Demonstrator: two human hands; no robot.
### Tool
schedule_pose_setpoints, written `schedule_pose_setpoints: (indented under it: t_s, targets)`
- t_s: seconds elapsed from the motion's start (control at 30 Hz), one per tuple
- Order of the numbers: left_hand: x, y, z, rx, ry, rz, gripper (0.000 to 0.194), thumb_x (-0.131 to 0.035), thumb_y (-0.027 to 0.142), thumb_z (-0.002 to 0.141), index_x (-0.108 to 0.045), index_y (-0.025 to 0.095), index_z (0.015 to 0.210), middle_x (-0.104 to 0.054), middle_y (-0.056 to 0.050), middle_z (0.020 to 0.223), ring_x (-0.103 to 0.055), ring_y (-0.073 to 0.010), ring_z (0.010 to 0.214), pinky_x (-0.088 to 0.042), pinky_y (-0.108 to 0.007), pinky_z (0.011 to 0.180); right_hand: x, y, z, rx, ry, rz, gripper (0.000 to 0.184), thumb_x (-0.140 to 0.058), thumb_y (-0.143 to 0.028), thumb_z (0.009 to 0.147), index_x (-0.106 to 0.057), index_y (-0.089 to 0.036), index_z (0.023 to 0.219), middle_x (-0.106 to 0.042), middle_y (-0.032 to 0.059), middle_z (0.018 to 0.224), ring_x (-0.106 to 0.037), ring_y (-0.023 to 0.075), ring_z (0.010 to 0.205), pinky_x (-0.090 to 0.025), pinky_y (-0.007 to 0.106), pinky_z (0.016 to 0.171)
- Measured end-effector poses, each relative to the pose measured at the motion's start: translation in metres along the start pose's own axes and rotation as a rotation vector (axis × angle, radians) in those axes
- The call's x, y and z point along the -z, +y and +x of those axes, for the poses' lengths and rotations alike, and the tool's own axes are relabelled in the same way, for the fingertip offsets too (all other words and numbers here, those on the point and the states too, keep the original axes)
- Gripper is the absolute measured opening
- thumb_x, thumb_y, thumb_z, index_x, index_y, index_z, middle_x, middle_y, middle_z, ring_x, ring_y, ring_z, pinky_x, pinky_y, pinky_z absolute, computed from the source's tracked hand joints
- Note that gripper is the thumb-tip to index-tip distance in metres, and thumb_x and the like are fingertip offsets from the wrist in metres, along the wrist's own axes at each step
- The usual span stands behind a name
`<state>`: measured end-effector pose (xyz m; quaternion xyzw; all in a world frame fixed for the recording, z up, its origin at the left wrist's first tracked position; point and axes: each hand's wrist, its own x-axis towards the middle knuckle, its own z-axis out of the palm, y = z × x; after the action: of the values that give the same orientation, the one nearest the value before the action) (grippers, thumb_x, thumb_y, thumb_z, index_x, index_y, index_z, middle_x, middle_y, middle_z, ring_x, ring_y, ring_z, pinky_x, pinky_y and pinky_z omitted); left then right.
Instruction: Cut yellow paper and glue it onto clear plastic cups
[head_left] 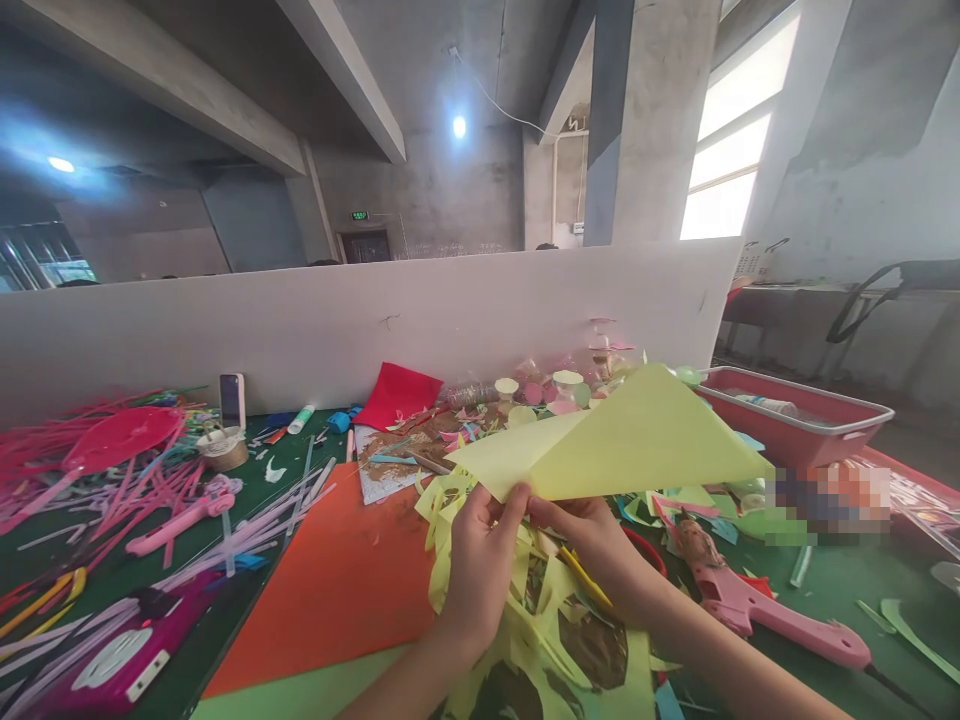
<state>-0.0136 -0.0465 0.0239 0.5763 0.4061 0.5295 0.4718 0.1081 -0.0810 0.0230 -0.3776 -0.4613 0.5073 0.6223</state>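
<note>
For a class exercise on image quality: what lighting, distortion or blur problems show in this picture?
In the head view, the window burns out to white and the ceiling lamp blooms with a bluish haze. Wide-angle distortion bows the white partition. A pixelated patch hides something at right. The left hand, right hand and yellow paper sheet look fairly sharp.

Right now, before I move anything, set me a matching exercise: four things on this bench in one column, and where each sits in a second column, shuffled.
Things:
1. Flat orange paper sheet
2. Red tub with a grey rim
3. Folded pale yellow paper
4. Pink plastic glue gun

Places:
A. Held between the left hand and right hand
B. On the green mat, right of the right hand
C. At the far right, by the end of the white partition
D. Flat on the bench, left of the left hand

Pairs: 1-D, 2-C, 3-A, 4-B
</note>
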Motion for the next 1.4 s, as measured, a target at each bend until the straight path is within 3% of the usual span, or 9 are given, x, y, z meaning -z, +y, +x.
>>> schedule_pose_setpoints:
  t_s: [0.13, 0.3, 0.47, 0.6, 0.9, 1.23, 1.4]
  targets:
    - [-0.002, 0.008, -0.001, 0.007, 0.012, -0.008, 0.036, -0.069, 0.049, 0.075, -0.058, 0.017, 0.062, -0.056, 0.002, 0.055, -0.050, -0.0109, 0.052, -0.037, -0.020, 0.049, 0.001, -0.003, -0.002, -0.020, 0.055, -0.047, 0.027, -0.073, -0.045, 0.076, -0.077, -0.020, 0.086, -0.075, 0.0035, 0.087, -0.064, 0.0237, 0.091, -0.048, 0.029, 0.080]
    - [-0.001, 0.007, 0.000, 0.002, 0.004, -0.031, 0.037, -0.070, 0.049, 0.075, -0.057, 0.017, 0.063, -0.056, 0.002, 0.056, -0.050, -0.0107, 0.053, -0.036, -0.020, 0.049, 0.003, -0.004, -0.001, -0.002, 0.098, -0.108, 0.027, -0.072, -0.047, 0.076, -0.076, -0.020, 0.076, -0.071, 0.0010, 0.075, -0.061, 0.0195, 0.079, -0.045, 0.025, 0.069]
    - [0.003, -0.002, 0.007, -0.016, -0.008, -0.061, 0.035, -0.068, 0.051, 0.077, -0.059, 0.017, 0.073, -0.056, 0.003, 0.059, -0.045, -0.0088, 0.050, -0.036, -0.020, 0.049, 0.014, -0.005, 0.007, 0.014, 0.274, -0.207, 0.038, -0.072, -0.054, 0.071, -0.067, -0.019, 0.056, -0.054, -0.0027, 0.051, -0.044, 0.0125, 0.052, -0.035, 0.025, 0.051]
    - [0.005, -0.005, 0.011, -0.022, -0.033, -0.036, 0.035, -0.066, 0.051, 0.078, -0.062, 0.017, 0.080, -0.058, 0.002, 0.063, -0.043, -0.0082, 0.048, -0.035, -0.021, 0.048, 0.029, -0.009, 0.012, 0.017, 0.323, -0.238, 0.038, -0.072, -0.056, 0.069, -0.068, -0.019, 0.059, -0.051, -0.0023, 0.052, -0.041, 0.0128, 0.052, -0.033, 0.026, 0.051]
    - [0.007, 0.001, 0.016, -0.043, -0.038, -0.046, 0.034, -0.066, 0.050, 0.078, -0.060, 0.018, 0.070, -0.058, 0.002, 0.058, -0.043, -0.0086, 0.045, -0.033, -0.021, 0.045, 0.047, -0.016, 0.016, 0.093, 0.354, -0.291, 0.036, -0.075, -0.053, 0.070, -0.069, -0.019, 0.060, -0.050, -0.0030, 0.056, -0.039, 0.0126, 0.056, -0.031, 0.027, 0.053]
    - [0.013, 0.013, 0.025, -0.074, 0.000, -0.096, 0.036, -0.067, 0.050, 0.077, -0.057, 0.016, 0.071, -0.058, 0.002, 0.061, -0.043, -0.0072, 0.046, -0.036, -0.019, 0.046, 0.073, -0.037, 0.023, 0.228, 0.464, -0.058, 0.034, -0.081, -0.048, 0.066, -0.062, -0.020, 0.056, -0.052, -0.0025, 0.061, -0.046, 0.0119, 0.057, -0.043, 0.024, 0.057]
    - [0.020, 0.020, 0.031, -0.064, 0.088, -0.084, 0.035, -0.070, 0.046, 0.074, -0.052, 0.017, 0.065, -0.057, 0.003, 0.060, -0.043, -0.0068, 0.044, -0.033, -0.018, 0.040, 0.097, -0.044, 0.029, 0.338, 0.571, 0.117, 0.030, -0.086, -0.043, 0.059, -0.067, -0.022, 0.068, -0.056, -0.0053, 0.064, -0.046, 0.0079, 0.053, -0.046, 0.019, 0.052]
